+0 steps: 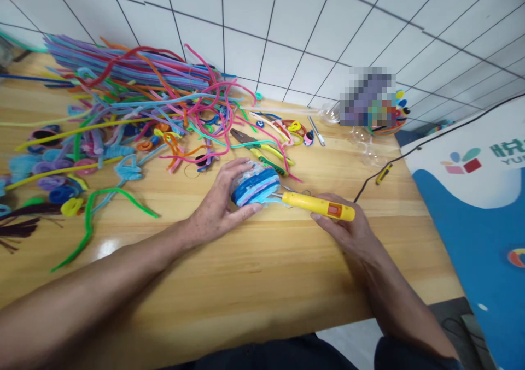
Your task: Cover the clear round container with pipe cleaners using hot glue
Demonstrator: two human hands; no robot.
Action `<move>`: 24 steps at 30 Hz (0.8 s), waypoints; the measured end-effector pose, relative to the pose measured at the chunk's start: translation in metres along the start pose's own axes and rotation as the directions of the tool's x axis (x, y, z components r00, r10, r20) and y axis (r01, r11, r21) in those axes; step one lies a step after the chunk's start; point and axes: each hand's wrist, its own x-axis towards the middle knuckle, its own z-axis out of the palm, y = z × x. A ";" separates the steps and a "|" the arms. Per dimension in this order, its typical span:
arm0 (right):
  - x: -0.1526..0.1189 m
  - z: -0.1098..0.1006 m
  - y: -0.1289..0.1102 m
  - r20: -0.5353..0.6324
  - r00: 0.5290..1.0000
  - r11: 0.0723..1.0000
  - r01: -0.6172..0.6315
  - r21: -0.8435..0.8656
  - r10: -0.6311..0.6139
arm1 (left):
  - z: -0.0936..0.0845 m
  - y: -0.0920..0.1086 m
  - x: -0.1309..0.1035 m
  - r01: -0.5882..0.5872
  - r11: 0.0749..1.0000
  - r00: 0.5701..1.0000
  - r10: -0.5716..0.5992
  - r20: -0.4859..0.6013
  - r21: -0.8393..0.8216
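Centrally, a rounded ball (pixel 255 185) with blue, light-blue and lavender fuzzy stripes sits in the left hand (pixel 219 203), whose fingers curl over its far side while the thumb presses along its near side; the right hand (pixel 350 228) grips a yellow plastic-handled tool (pixel 318 205) with an orange-red window, its slim metal tip pointing left at the ball's right side; whether the tip touches the surface, I cannot tell.

Just beyond the ball, pliers (pixel 262 151) with green-and-yellow handles lie on the pale wooden table (pixel 254 282); to their right, near the upper centre, rests a slim silver pen-like tool (pixel 316 131). A thick bundle of purple, blue and pink fuzzy stems (pixel 131 72) fills the upper left, with loose coloured curls below it; a bent green fuzzy stem (pixel 88 222) lies lower left. Right of centre, a small yellow-and-black cutter (pixel 384 174) lies beside a black cord (pixel 400 159); a blue-and-white printed panel (pixel 471 217) occupies the right edge; white tiles (pixel 246 25) with dark lines span the top.
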 end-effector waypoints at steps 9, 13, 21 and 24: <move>0.001 0.001 0.001 0.018 0.999 0.999 0.030 -0.018 -0.029 | 0.001 -0.001 -0.001 0.009 1.000 1.000 -0.009 -0.006 -0.006; 0.001 0.001 0.001 0.018 0.999 0.998 0.049 -0.030 -0.048 | 0.000 -0.001 -0.001 0.007 1.000 1.000 -0.007 -0.002 0.005; 0.000 0.004 0.006 0.015 1.000 1.000 0.002 -0.001 -0.002 | 0.000 0.000 -0.001 0.008 1.000 1.000 -0.008 -0.005 0.015; 0.002 0.005 0.007 0.040 0.999 1.000 -0.009 -0.010 0.009 | 0.000 0.001 -0.001 0.012 1.000 1.000 -0.012 -0.014 0.018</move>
